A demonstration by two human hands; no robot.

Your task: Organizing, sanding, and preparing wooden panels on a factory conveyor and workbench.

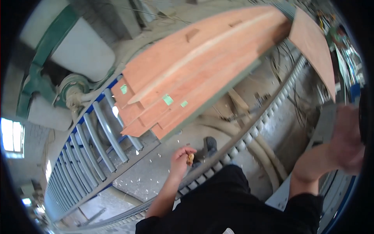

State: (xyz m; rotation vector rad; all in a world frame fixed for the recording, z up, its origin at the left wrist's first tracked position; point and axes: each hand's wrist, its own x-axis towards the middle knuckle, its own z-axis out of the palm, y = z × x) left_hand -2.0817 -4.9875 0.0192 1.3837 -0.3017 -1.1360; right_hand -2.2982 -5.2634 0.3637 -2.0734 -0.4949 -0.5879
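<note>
My left hand [179, 161] is closed with its fingers curled round a small yellow-brown piece [190, 158]; its exact kind is not clear. This hand hangs above the floor, beside the long roller rail and short of the stacked panels. At the far right, my right hand [348, 140] is raised and smeared by motion, close to a dark shape [363, 113] at the picture's rim. Its fingers cannot be made out. Ahead of me lie long reddish-brown wood panels [187, 74] in stepped layers, with small green stickers [168, 99] at their near left ends.
Grey conveyor rollers [91, 134] run along the left. A curved rail with small white rollers [239, 146] crosses before my legs. Thick hoses [265, 156] lie on the dusty floor. A green machine with pale bags [83, 50] stands back left. Another panel [313, 46] leans at upper right.
</note>
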